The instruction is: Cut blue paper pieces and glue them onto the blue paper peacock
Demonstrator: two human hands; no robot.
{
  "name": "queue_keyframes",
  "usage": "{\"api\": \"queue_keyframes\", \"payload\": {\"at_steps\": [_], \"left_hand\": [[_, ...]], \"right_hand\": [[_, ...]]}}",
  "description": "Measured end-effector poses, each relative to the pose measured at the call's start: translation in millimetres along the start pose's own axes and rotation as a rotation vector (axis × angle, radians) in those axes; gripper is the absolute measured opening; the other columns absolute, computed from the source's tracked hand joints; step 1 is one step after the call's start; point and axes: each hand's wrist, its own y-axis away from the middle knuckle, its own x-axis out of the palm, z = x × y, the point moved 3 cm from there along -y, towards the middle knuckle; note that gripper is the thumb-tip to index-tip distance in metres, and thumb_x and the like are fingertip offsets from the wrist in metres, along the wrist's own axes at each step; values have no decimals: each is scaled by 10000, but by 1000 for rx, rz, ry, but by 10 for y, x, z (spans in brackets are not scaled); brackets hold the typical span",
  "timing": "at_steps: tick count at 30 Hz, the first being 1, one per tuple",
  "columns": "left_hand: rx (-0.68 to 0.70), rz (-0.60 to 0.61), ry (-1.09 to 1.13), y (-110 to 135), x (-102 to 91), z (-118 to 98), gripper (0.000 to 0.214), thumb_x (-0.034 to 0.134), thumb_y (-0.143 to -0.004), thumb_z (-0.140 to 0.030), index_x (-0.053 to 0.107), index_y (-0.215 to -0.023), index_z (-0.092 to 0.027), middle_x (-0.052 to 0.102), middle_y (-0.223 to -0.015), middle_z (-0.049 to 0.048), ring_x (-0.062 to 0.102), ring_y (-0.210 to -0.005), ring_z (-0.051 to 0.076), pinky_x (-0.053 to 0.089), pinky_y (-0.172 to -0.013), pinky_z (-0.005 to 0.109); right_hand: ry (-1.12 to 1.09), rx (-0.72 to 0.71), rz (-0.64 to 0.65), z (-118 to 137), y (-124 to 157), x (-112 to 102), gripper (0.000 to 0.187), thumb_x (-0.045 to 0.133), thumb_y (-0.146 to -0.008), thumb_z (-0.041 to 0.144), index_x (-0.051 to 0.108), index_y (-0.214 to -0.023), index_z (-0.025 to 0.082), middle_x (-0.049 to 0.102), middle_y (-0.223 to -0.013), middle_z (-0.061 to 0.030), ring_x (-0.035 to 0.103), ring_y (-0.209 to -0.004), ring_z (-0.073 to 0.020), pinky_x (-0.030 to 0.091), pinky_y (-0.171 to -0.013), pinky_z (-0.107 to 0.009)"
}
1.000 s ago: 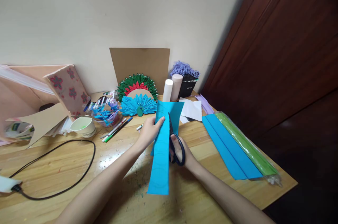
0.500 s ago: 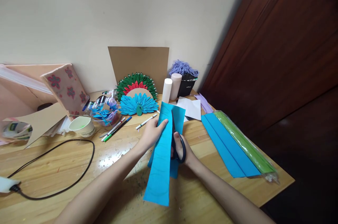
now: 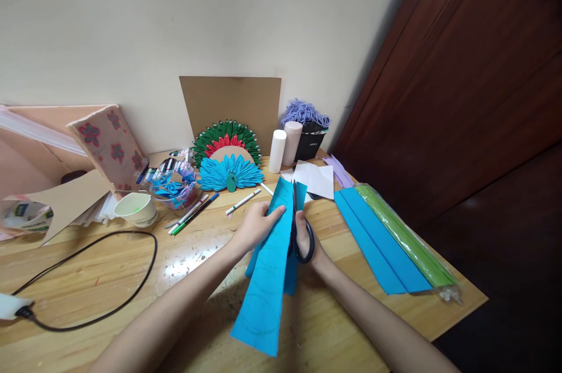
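My left hand [image 3: 260, 226] pinches a long strip of blue crepe paper [image 3: 264, 285], thumb on its front and fingers mostly behind it. Faint curved pencil lines run down the strip. In my right hand [image 3: 305, 238] is a pair of black-handled scissors [image 3: 309, 249], with the thumb in one loop. Their blades point away from me, along the strip's right edge near its top. A second part of the blue paper hangs behind the blades; whether it is joined to the strip is hidden.
A blue-fronted paper peacock [image 3: 230, 174] stands behind my hands. Several markers [image 3: 191, 216] lie left, near a bowl of blue scraps [image 3: 173, 188] and a paper cup [image 3: 136, 209]. Folded blue paper [image 3: 377, 244] and a green roll [image 3: 406, 244] lie right. A black cable [image 3: 151, 267] loops front left.
The blue strip has tilted, its top shifting right and its lower end left. Both hands have moved slightly right, and the scissor blades now show above the strip's cut edge.
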Motion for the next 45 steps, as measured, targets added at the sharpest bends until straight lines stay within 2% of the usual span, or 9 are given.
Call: {"api": "queue_keyframes", "payload": {"at_steps": [4, 10, 13, 17, 22, 28, 32, 35, 45], "left_hand": [[20, 0, 42, -19, -41, 21, 391, 494, -773, -503, 577, -649, -141, 610, -631, 30, 538, -578, 167, 390, -503, 247], [80, -144, 12, 88, -348, 72, 379, 482, -800, -490, 584, -684, -145, 617, -649, 35, 548, -606, 175, 398, -518, 247], [39, -40, 57, 260, -515, 97, 365, 525, -774, -485, 622, -718, -137, 645, -694, 40, 559, -615, 174, 411, -532, 245], [-50, 183, 34, 515, -740, 151, 391, 553, -747, -506, 646, -796, -129, 624, -684, 21, 513, -572, 142, 386, -507, 231], [-85, 315, -66, 631, -886, 298, 403, 534, -752, -522, 621, -788, -129, 563, -667, -3, 466, -588, 123, 348, -521, 222], [-41, 55, -243, 548, -989, 385, 400, 482, -781, -518, 516, -636, -147, 445, -587, -26, 384, -564, 115, 253, -496, 237], [-17, -102, -302, 545, -1117, 350, 388, 470, -803, -496, 512, -628, -152, 483, -612, -10, 420, -598, 127, 260, -519, 245], [-43, -171, -324, 557, -1148, 344, 369, 486, -798, -486, 541, -659, -149, 517, -648, 0, 457, -634, 139, 286, -547, 246], [-68, -103, -209, 547, -877, 385, 375, 490, -800, -470, 506, -614, -145, 455, -579, -28, 421, -572, 116, 277, -516, 231]], "right_hand": [[-182, 47, -66, -3, -39, -51, 693, 288, -603, 879, 418, -507, 204, 379, -333, 46, 413, -280, -100, 342, -298, -220], [-275, -24, 155, 290, -10, 122, 456, 556, -734, 612, 534, -683, 160, 502, -494, 50, 527, -419, -93, 496, -501, -243], [-212, -52, 173, 394, -12, 287, 433, 546, -786, 533, 526, -595, 146, 532, -513, 17, 555, -468, -105, 480, -501, -231], [-237, -5, 92, 333, -71, 440, 374, 652, -710, 480, 534, -597, 144, 567, -533, 10, 581, -502, -124, 485, -507, -236], [-172, -14, 206, 204, -70, 574, 352, 672, -709, 438, 544, -588, 133, 604, -544, -16, 604, -528, -140, 488, -550, -250], [-336, 110, 308, 121, 107, 664, 460, 510, -775, 617, 542, -787, 158, 514, -528, 41, 548, -458, -111, 469, -517, -250], [-384, 214, 507, 28, 268, 689, 767, 318, -628, 856, 533, -835, 150, 492, -560, 26, 554, -480, -132, 472, -524, -282], [-331, 241, 602, -19, 356, 695, 819, 272, -607, 879, 531, -848, 140, 484, -584, 16, 551, -496, -137, 477, -535, -296], [-229, 194, 576, -11, 389, 694, 797, 256, -625, 871, 499, -837, 143, 479, -569, 17, 537, -471, -125, 470, -507, -271]]}}
